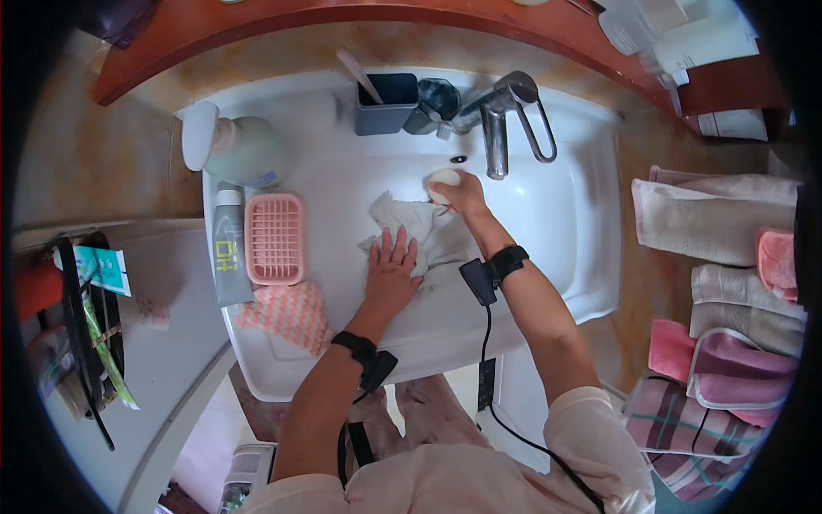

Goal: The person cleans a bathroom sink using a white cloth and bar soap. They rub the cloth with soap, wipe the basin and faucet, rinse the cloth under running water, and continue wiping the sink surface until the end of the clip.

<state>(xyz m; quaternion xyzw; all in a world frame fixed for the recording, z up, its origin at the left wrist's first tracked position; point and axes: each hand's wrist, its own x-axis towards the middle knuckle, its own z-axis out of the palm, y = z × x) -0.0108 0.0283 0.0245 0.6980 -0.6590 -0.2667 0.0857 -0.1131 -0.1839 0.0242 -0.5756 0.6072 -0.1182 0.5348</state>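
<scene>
A wet whitish cloth (pixel 408 218) lies crumpled on the flat left part of the white sink (pixel 334 197), its right side spilling toward the basin. My left hand (pixel 391 272) rests on its near edge, fingers spread and pressing it down. In my right hand (pixel 463 194) is a pale bar of soap (pixel 443 183), gripped just beyond the cloth's far right corner, below the faucet. Part of the soap is hidden by my fingers. Each wrist wears a black strap with a small box.
A chrome faucet (pixel 497 128) rises at the back, beside a dark grey cup (pixel 385 104) and a glass (pixel 433 104). Leftward stand a pump bottle (pixel 248 151), a grey tube (pixel 229 248), a pink soap dish (pixel 275 238) and a patterned cloth (pixel 289 317). Towels (pixel 711 214) hang right.
</scene>
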